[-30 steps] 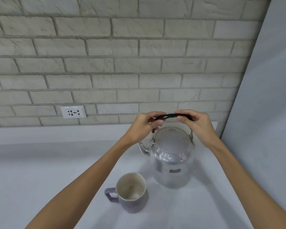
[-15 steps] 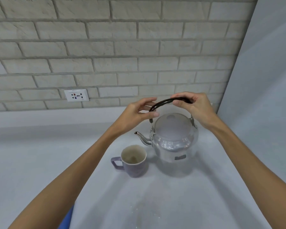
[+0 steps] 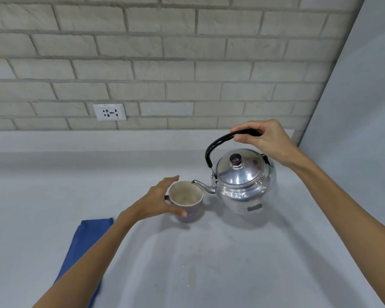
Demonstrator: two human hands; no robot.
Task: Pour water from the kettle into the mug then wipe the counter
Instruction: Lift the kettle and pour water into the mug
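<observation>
- The pour is being set up; no water is seen running yet. The right hand (image 3: 265,141) is closed around the black handle (image 3: 220,141) of the kettle (image 3: 242,183), near its top.
- The kettle stands at the back right of the table (image 3: 209,263), by the corner of the wall; I cannot tell whether its base is on the table or just clear of it. Its spout (image 3: 201,185) reaches over the rim of the mug (image 3: 187,201).
- The left hand (image 3: 158,201) is cupped loosely around the mug's left side, thumb on the near wall, fingers spread behind; it steadies the mug more than it clamps it.
- The next move, I judge, is to tip the kettle leftward by the handle, slowly, with the spout over the mug.
- A blue cloth (image 3: 85,245) lies at the near left, for the wiping.
- Hidden: the mug's handle behind the left hand, part of the cloth under the left forearm, and the water level under the lid (image 3: 239,167). The mug looks empty, though not surely. Faint specks mark the near table.
</observation>
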